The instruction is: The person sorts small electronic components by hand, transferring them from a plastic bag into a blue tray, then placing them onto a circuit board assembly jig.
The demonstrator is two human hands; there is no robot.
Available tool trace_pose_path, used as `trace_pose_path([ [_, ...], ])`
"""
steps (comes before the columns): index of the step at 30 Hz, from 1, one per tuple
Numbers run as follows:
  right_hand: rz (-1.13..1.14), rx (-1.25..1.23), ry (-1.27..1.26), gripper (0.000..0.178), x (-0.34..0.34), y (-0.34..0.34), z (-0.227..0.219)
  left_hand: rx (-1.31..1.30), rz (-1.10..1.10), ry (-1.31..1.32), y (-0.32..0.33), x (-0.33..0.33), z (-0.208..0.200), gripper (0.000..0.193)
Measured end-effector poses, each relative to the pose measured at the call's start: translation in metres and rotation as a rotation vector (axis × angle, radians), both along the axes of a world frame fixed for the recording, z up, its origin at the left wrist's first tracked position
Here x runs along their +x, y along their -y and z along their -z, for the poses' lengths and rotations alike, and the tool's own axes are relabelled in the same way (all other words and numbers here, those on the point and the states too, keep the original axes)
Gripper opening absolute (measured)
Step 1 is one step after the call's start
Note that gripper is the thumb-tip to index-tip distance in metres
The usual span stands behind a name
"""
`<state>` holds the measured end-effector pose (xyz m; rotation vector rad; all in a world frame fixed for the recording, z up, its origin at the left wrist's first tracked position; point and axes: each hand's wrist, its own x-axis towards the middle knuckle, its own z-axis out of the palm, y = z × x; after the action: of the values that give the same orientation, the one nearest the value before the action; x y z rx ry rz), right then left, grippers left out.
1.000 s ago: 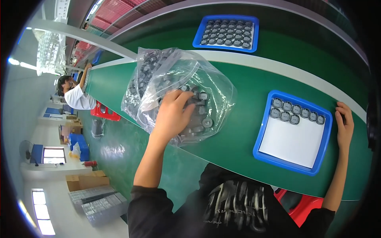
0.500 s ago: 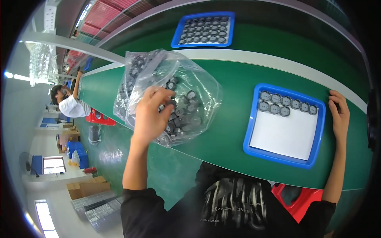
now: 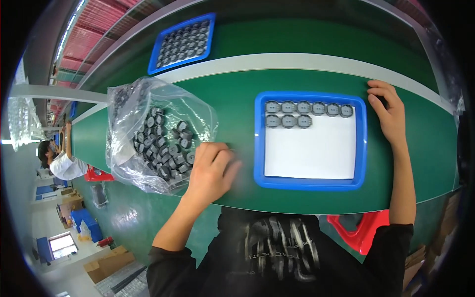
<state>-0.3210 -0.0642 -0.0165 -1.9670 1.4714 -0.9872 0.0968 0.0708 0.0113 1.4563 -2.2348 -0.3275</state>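
Note:
My left hand [image 3: 212,170] is over the green table between the clear plastic bag [image 3: 200,106] and the near blue tray [image 3: 310,184]. Its fingers are curled in and partly smeared; whatever they may hold is hidden. Loose dark grey round parts [image 3: 163,151] fill the bag, whose mouth faces the tray. On the white sheet [image 3: 310,153] inside the tray, grey round parts [image 3: 288,107] stand in a full back row and a second row of three at the left. My right hand [image 3: 391,111] rests beside the tray's right edge, fingers loosely stretched, holding nothing.
A second blue tray [image 3: 153,67], filled with similar grey parts, sits beyond the pale ledge [image 3: 277,61] at the far left. Another person [image 3: 69,166] works farther down the table. A red stool [image 3: 363,237] stands under the near edge, and cardboard boxes [image 3: 106,262] lie on the floor.
My left hand has come out of the bag and moved right toward the near tray. The view has turned, shifting the trays and bag leftward. My right hand stays beside the tray.

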Motion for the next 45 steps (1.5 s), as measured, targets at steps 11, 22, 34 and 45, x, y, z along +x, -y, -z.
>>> trace_pose_path([
  [11,0.007,-0.041,-0.024,0.015,0.005,0.002,-0.004,-0.191,0.311,-0.193,0.048,-0.102,-0.03,0.019],
  [22,0.031,-0.07,-0.059,0.016,0.001,0.001,-0.002,-0.261,0.415,-0.108,0.087,-0.135,0.012,0.02],
  [34,-0.011,-0.069,-0.025,0.014,0.006,0.003,-0.003,-0.221,0.27,-0.122,0.086,-0.117,-0.018,0.017],
  [45,-0.033,-0.112,-0.089,0.013,-0.003,0.009,-0.004,0.029,-0.389,0.092,0.04,0.074,-0.06,0.018],
])
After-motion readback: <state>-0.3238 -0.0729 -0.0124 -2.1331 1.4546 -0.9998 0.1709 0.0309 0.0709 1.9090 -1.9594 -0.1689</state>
